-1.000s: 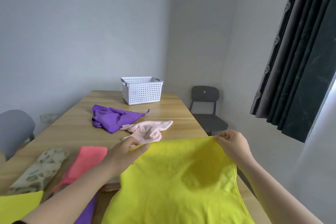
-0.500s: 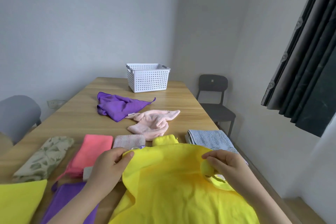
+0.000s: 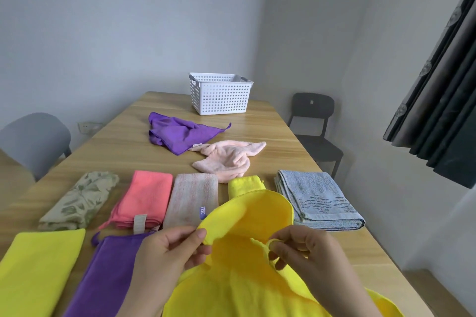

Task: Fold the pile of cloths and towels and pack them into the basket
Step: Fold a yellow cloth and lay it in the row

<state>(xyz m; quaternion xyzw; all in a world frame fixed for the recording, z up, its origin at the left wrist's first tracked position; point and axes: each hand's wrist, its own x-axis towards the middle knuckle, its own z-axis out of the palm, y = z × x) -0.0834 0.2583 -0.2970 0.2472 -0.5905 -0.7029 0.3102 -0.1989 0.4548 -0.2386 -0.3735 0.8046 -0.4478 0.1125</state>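
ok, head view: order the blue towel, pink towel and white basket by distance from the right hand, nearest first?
1. The folded blue towel, just beyond the right hand, at the right edge of the table.
2. The crumpled pink towel, mid-table, farther and leftward.
3. The white basket, at the table's far end.

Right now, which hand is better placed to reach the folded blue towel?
The right hand, I'd say: the blue towel lies just beyond it, on the right. The left hand would have to cross the yellow cloth that both hold.
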